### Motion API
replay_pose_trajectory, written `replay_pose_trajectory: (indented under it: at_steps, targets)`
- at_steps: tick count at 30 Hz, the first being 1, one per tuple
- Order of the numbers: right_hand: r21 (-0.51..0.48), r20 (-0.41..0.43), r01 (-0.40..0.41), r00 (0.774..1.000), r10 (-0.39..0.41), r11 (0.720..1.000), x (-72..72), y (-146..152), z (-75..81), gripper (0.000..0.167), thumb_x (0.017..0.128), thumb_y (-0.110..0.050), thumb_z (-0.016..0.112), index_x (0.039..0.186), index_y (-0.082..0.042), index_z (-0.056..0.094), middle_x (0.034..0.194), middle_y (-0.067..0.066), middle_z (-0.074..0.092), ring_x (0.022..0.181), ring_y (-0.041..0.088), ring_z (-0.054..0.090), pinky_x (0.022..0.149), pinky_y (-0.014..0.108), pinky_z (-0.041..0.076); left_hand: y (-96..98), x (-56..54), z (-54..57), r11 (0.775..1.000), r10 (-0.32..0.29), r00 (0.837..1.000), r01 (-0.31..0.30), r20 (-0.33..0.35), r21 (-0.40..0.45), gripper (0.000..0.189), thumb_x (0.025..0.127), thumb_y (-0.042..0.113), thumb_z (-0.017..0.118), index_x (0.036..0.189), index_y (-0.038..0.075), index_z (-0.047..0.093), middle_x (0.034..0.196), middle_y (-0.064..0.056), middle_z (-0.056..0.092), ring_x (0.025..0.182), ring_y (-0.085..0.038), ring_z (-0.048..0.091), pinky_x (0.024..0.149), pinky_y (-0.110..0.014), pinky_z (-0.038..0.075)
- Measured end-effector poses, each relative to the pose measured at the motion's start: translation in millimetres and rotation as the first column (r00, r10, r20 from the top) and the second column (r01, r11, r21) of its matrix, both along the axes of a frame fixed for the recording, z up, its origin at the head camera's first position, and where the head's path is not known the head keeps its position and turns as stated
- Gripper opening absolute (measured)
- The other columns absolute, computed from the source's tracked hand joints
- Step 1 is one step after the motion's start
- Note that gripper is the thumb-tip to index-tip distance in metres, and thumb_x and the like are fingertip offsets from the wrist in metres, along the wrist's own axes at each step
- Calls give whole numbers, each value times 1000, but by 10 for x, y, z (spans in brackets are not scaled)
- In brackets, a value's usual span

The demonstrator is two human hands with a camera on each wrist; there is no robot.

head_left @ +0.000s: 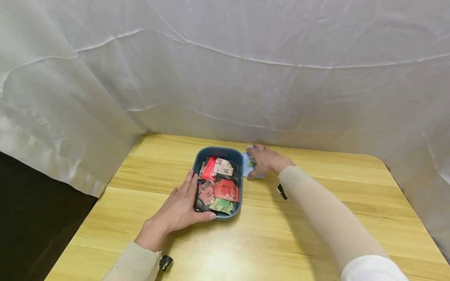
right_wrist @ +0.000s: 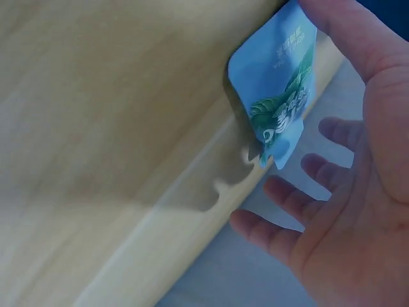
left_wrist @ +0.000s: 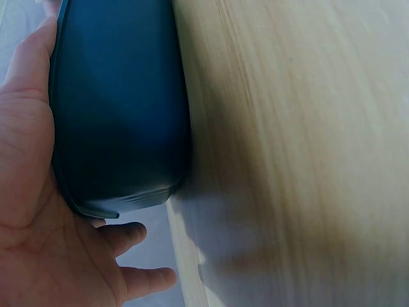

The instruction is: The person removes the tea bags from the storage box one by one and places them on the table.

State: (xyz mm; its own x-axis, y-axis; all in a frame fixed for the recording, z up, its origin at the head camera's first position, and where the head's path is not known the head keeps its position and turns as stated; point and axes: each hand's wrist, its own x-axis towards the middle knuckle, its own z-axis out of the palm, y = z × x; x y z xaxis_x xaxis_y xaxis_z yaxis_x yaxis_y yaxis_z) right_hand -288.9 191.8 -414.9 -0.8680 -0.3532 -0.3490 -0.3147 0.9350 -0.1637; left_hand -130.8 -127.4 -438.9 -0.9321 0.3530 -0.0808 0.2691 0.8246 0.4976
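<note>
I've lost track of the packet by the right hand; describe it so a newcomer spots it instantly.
On the wooden table, find the dark blue bin holding assorted sachets. Just right of it, partly covered by the right hand, is the packet. It's light blue with printed green leaves and, unlike those sachets, lies outside the bin.

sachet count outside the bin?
1: the light-blue sachet, just right of the bin in the head view, partly covered by the right hand. Any others underneath would be hidden.
</note>
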Motion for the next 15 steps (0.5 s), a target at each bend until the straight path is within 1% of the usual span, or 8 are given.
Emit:
replay_pose_trajectory:
  at_steps: [3, 5, 7, 9, 11, 13, 15]
  targets:
    - [-23, -49, 3, 999, -4, 1000, 21, 45, 14, 113, 85, -54, 83, 169, -10, 22, 174, 22, 17, 158, 52, 19, 125, 68, 27, 21, -6, 1, 1000, 4, 1000, -4, -2, 8, 138, 78, 79, 76, 170, 3, 6, 178, -15, -6, 163, -37, 19, 126, -68, 22]
    - [-50, -106, 4, 994, -9, 999, 56, 76, 53, 105, 89, -51, 80, 167, -5, 27, 172, 25, 24, 157, 52, 22, 127, 65, 24, 42, -14, 5, 1000, 4, 1000, -4, -5, 13, 139, 77, 79, 76, 170, 4, 6, 178, -14, -6, 163, -36, 17, 127, -68, 21]
    - [-80, -173, 12, 985, -26, 997, 110, 97, 118, 94, 94, -47, 77, 163, 0, 34, 167, 27, 32, 155, 50, 28, 128, 63, 25, 62, -27, 9, 1000, -2, 1000, 2, -8, 12, 140, 77, 82, 75, 170, 4, 5, 178, -13, -7, 164, -34, 14, 127, -68, 20]
    - [-122, -250, 12, 967, -43, 992, 186, 91, 202, 81, 97, -42, 74, 156, 3, 44, 160, 28, 44, 151, 49, 36, 127, 62, 27, 80, -37, 13, 1000, -7, 1000, 7, -12, 3, 142, 75, 86, 72, 170, 4, 5, 179, -13, -7, 165, -34, 9, 128, -67, 19]
    - [-173, -322, 5, 945, -62, 985, 274, 55, 286, 67, 99, -38, 72, 148, 4, 54, 150, 26, 55, 144, 46, 46, 125, 61, 31, 92, -42, 16, 1000, -10, 1000, 10, -14, -5, 143, 74, 89, 69, 170, 4, 5, 179, -13, -7, 165, -34, 5, 128, -68, 16]
    - [-227, -383, -6, 920, -83, 974, 372, -18, 351, 53, 101, -33, 70, 139, 2, 64, 140, 23, 65, 135, 43, 56, 120, 58, 40, 97, -45, 16, 1000, -11, 1000, 11, -17, -9, 144, 74, 90, 68, 170, 4, 5, 179, -13, -7, 165, -36, 3, 128, -68, 15]
    - [-270, -427, -30, 899, -91, 962, 472, -123, 390, 41, 101, -29, 69, 131, -1, 71, 129, 18, 72, 123, 39, 65, 112, 55, 49, 96, -46, 17, 1000, -9, 1000, 9, -18, -8, 143, 74, 90, 68, 170, 4, 6, 179, -13, -6, 165, -37, 3, 128, -68, 15]
